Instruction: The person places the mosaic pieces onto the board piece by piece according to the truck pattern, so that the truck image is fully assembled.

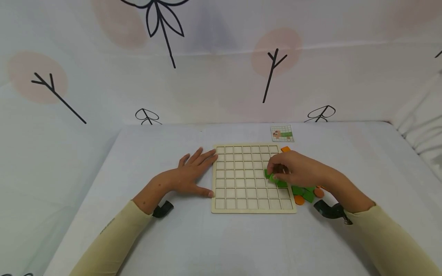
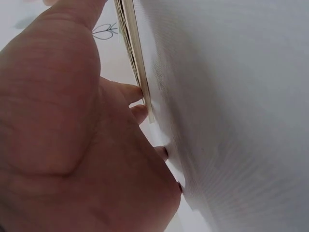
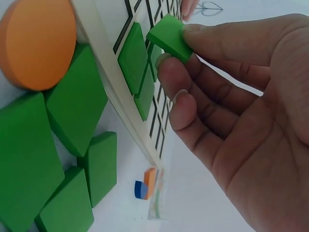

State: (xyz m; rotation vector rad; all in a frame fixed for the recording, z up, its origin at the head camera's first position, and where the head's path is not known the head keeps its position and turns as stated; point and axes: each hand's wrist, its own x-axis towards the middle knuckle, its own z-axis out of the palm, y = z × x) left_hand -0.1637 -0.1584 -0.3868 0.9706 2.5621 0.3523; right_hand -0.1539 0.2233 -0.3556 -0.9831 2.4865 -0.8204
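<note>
A pale wooden grid board (image 1: 239,184) lies flat on the white table. My right hand (image 1: 300,168) pinches a green square tile (image 3: 170,37) between thumb and fingers, just over the board's right side. Several green tiles (image 3: 133,59) sit in cells close below it, partly hidden by the hand in the head view. At the board's left edge my left hand (image 1: 190,174) is spread, with its thumb and fingertips against the rim. The left wrist view shows fingers (image 2: 129,92) at the board's edge (image 2: 140,63) and others down on the cloth.
Loose green tiles (image 1: 307,194) and orange round pieces (image 1: 299,199) lie right of the board, under the right forearm. An orange piece (image 1: 285,149) and a small blue piece (image 3: 141,190) are by its far right corner. A picture card (image 1: 282,133) lies behind.
</note>
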